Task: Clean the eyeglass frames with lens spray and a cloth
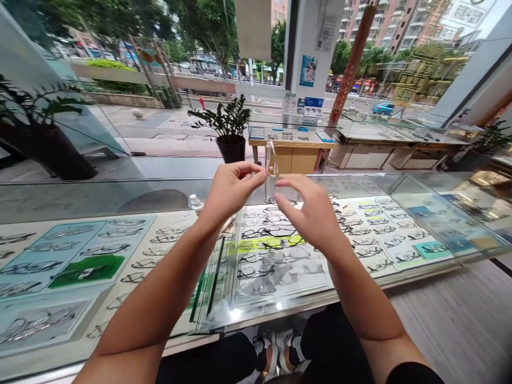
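A pair of eyeglasses [271, 156] with a thin, clear-looking frame is held up on edge above the glass counter. My left hand [234, 184] pinches it near the middle between thumb and forefinger. Just to its right is my right hand [310, 208], thumb and forefinger apart, their tips close to the lower part of the glasses. Whether those tips touch the frame I cannot tell. Beneath both hands, several rows of eyeglasses [274, 232] lie inside the display case [224, 314].
A small white bottle [196, 204] stands on the counter by my left wrist. More eyeglasses lie in the left part of the case on a blue tray [90, 230]. Beyond the counter are a potted plant [231, 144], a wooden cabinet [294, 160] and large windows.
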`<state>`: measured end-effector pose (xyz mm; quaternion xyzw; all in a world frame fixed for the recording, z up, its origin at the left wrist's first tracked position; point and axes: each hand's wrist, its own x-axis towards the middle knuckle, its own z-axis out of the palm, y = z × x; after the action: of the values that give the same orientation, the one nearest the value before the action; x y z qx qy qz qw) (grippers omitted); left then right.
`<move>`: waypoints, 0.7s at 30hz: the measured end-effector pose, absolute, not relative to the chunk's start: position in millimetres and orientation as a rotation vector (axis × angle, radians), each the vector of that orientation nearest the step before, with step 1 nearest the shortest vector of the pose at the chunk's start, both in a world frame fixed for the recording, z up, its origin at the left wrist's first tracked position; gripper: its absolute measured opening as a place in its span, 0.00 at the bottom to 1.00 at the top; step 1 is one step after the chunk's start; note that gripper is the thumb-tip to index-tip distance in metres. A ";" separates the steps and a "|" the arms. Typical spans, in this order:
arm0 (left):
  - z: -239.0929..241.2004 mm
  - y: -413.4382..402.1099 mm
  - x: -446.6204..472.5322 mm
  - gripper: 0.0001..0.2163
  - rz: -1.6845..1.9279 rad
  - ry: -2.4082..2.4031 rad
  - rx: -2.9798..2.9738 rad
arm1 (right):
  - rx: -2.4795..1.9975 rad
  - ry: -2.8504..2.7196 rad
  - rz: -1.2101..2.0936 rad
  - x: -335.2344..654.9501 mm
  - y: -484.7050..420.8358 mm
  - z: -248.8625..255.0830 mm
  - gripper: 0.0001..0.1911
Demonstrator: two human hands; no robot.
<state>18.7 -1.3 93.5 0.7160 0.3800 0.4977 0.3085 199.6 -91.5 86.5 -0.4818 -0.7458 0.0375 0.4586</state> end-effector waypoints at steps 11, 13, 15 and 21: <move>62.0 54.9 62.2 0.11 0.737 1.434 2.586 | -2.100 -1.270 -0.114 454.9 -211.7 -114.9 0.19; 51.9 81.3 81.5 0.11 0.530 1.500 2.708 | -2.196 -1.234 -0.164 466.7 -215.0 -128.3 0.20; 41.0 105.1 100.1 0.13 0.301 1.508 2.830 | -2.289 -1.222 -0.189 467.7 -212.6 -131.5 0.22; 10.8 144.6 135.3 0.12 -0.031 1.554 2.843 | -2.408 -1.302 -0.159 467.7 -204.3 -127.0 0.28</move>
<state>135.3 144.6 10.8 0.8763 0.4791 -0.0094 -0.0495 467.7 -204.3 -127.0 -0.8608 -0.4653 -0.0569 0.1984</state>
